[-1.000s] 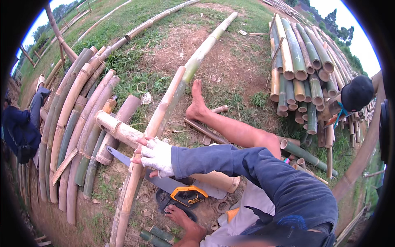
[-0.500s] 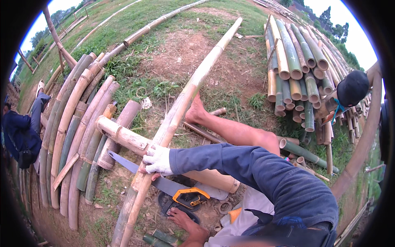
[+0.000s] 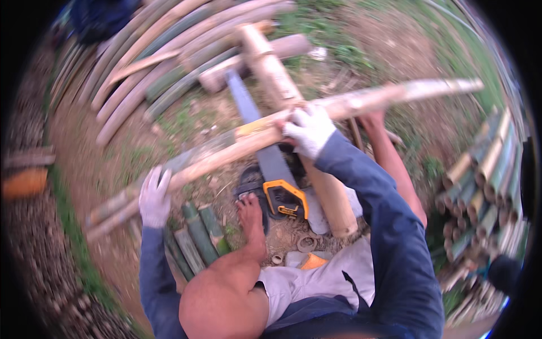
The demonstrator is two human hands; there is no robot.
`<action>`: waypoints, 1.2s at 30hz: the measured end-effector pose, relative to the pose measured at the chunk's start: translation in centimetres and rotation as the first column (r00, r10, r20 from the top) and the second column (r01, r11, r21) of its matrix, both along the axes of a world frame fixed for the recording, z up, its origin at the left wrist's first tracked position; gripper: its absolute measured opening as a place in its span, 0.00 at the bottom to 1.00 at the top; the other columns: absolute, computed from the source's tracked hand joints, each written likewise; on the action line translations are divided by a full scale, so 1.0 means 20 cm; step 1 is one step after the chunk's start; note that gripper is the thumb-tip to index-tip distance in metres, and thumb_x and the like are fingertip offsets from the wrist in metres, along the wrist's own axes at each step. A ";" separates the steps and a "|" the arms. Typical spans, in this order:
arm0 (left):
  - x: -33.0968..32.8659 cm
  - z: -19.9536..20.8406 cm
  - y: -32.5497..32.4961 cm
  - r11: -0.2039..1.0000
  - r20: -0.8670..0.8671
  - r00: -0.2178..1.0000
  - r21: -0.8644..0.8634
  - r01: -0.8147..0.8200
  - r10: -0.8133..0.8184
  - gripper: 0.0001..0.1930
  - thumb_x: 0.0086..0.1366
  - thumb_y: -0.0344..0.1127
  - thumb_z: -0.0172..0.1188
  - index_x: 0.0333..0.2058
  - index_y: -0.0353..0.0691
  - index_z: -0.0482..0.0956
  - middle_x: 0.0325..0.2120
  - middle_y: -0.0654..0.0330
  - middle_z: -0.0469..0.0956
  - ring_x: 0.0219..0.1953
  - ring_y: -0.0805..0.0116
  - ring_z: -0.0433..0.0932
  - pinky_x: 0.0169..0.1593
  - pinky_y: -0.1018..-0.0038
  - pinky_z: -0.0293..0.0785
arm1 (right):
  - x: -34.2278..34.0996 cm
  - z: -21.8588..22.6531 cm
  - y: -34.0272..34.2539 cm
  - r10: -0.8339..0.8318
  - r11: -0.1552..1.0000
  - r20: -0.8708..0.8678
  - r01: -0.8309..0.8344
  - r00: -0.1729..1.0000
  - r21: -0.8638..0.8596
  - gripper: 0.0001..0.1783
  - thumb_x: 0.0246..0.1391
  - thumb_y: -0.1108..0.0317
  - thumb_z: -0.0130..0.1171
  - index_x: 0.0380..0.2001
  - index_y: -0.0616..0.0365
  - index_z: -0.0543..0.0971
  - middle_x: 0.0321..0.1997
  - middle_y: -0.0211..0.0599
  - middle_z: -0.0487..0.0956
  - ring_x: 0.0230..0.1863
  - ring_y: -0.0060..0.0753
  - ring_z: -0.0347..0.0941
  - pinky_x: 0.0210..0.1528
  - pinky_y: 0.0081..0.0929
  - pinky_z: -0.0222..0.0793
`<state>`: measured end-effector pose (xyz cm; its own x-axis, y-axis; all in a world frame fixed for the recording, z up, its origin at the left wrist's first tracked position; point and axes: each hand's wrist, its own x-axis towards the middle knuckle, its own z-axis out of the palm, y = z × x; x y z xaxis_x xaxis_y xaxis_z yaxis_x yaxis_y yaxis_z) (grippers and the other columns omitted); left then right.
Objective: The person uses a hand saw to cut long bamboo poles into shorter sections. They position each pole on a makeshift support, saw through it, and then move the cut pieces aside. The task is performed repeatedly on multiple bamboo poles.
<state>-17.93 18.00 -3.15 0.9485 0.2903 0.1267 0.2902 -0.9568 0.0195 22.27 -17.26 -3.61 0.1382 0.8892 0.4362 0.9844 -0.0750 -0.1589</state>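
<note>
A long pale bamboo pole (image 3: 217, 157) slants across the view, its left end nearer me. My left hand (image 3: 154, 198), in a white glove, is closed over the pole near that end. Further along, my gloved right hand (image 3: 310, 130) grips the pole where it crosses a thick bamboo log (image 3: 333, 206). Beneath the pole lies a hand saw (image 3: 275, 169) with an orange and black handle, its blade tip showing past the far side. Motion blurs part of the picture, and some fingers of both hands are hidden.
Several bamboo culms (image 3: 164, 73) lie side by side at the far left. Short green bamboo pieces (image 3: 197, 229) lie beside my bare foot (image 3: 250, 214). At the right is a pile of cut bamboo (image 3: 485, 169). A person in dark blue clothing (image 3: 101, 20) is at the upper left.
The view has swung left, so the pole now lies more crosswise. My left hand has come into view, holding the pole's near end. My right hand stays on the pole near the log.
</note>
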 end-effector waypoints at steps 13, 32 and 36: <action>0.07 0.14 0.11 0.966 -0.058 0.969 0.117 -0.233 0.240 0.21 0.70 0.32 0.61 0.61 0.55 0.82 0.50 0.59 0.85 0.55 0.53 0.86 0.59 0.55 0.81 | 0.18 -0.06 0.13 0.071 0.985 0.041 -0.064 0.997 -0.163 0.40 0.54 0.71 0.71 0.73 0.39 0.79 0.51 0.44 0.78 0.53 0.54 0.75 0.59 0.55 0.72; 0.52 0.25 -0.12 0.870 -0.052 0.999 -0.492 -0.025 0.000 0.45 0.49 0.42 0.85 0.67 0.41 0.78 0.62 0.48 0.82 0.65 0.45 0.82 0.69 0.56 0.79 | 0.18 0.00 0.10 0.074 0.997 -0.017 -0.074 0.997 -0.020 0.28 0.58 0.57 0.74 0.63 0.36 0.87 0.44 0.39 0.78 0.46 0.52 0.74 0.48 0.52 0.69; 0.84 0.20 -0.36 0.926 -0.120 0.983 -0.367 0.086 -0.138 0.56 0.40 0.48 0.90 0.71 0.45 0.75 0.66 0.48 0.80 0.67 0.43 0.80 0.69 0.53 0.78 | 0.15 -0.06 0.08 0.046 0.995 -0.052 -0.041 0.998 0.089 0.27 0.59 0.51 0.76 0.63 0.26 0.86 0.46 0.37 0.80 0.47 0.52 0.74 0.48 0.52 0.68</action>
